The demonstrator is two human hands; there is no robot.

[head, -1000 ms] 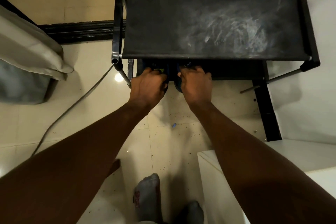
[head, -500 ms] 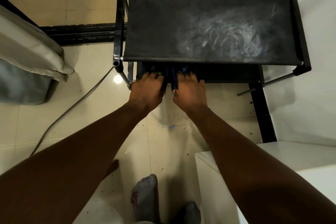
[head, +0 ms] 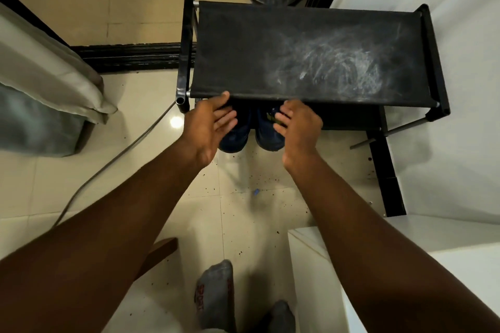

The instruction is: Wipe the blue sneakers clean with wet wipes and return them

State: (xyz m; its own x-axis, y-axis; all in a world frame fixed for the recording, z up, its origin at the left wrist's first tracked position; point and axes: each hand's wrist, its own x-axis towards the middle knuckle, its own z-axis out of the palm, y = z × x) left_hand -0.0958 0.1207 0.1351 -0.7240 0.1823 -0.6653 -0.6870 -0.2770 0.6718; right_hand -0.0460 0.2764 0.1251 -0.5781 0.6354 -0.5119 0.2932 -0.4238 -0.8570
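The fingers (head: 226, 119) of the left hand (head: 205, 128) are spread wide and empty, and the right hand (head: 299, 127) hangs loose over the other heel; whether it touches cannot be told. The blue sneakers (head: 266, 139) sit side by side at centre frame, under the dusty top of the black shoe rack (head: 243, 43), heels outward. With no wipe showing, this is probably fetching or returning; fetching would need a grip on each heel. The grey sock (head: 213, 295) at bottom centre reads "SPORT".
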